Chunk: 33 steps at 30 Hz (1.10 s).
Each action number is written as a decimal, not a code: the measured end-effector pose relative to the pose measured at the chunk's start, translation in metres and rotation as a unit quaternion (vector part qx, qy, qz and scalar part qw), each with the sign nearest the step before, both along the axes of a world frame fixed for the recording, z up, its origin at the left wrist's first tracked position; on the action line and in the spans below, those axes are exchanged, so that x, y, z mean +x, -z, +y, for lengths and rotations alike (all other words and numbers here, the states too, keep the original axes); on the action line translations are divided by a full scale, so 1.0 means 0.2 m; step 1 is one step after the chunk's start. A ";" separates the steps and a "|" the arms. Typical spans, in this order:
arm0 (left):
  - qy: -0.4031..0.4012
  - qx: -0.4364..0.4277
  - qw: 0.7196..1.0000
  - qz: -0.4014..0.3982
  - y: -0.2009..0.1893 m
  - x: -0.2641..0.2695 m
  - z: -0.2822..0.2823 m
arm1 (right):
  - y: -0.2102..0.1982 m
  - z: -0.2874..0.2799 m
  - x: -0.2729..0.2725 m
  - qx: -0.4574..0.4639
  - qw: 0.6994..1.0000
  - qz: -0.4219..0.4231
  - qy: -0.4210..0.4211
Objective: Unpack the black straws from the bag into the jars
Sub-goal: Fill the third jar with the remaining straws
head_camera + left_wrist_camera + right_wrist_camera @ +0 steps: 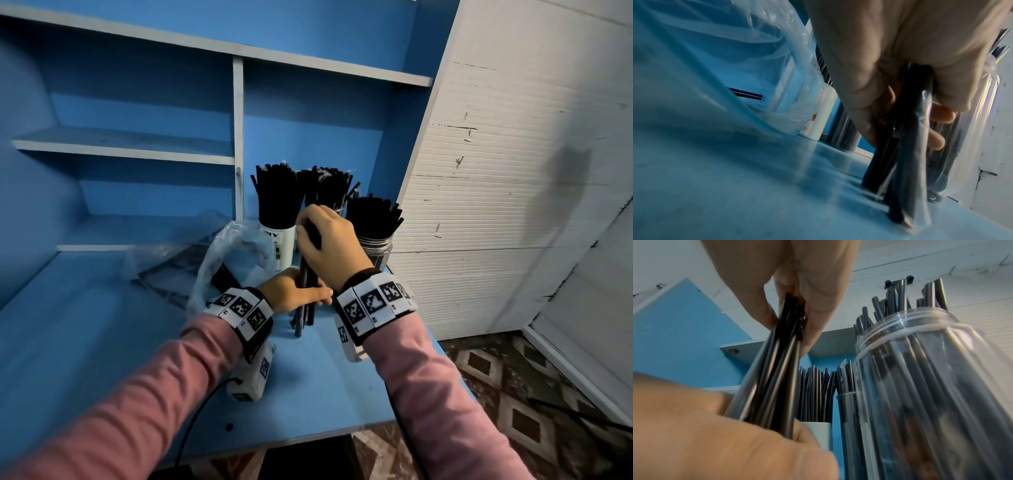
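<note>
A bundle of black straws (305, 317) (908, 162) (777, 369) stands on end on the blue table (102, 359). My left hand (294, 291) (879, 65) grips its lower part, while my right hand (329, 240) (807, 288) pinches its top ends. Just behind stand three jars packed with black straws: a white jar (281, 243), a clear jar (339, 209) partly hidden by my right hand, and a clear jar (376, 250) (920, 386) on the right. The clear plastic bag (233, 253) (715, 65) lies open to the left, a few straws (748, 95) inside.
A flat clear packet (161, 274) lies left of the bag. Blue shelves (137, 147) rise behind the table, and a white panelled wall (496, 171) stands close beside the right jar. The table's front edge (274, 445) runs near me, with a tiled floor (513, 394) beyond.
</note>
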<state>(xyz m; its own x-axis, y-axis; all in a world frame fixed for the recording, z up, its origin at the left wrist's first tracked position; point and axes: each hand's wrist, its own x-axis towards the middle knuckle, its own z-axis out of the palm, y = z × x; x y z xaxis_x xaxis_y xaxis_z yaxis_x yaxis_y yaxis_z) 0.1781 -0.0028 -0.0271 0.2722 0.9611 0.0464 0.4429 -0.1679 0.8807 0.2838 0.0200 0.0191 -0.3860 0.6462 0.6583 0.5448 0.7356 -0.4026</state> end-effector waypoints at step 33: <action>-0.117 0.172 0.977 -0.048 -0.06 0.17 0.14 | -0.33 0.00 0.28 -0.039 0.974 0.187 0.119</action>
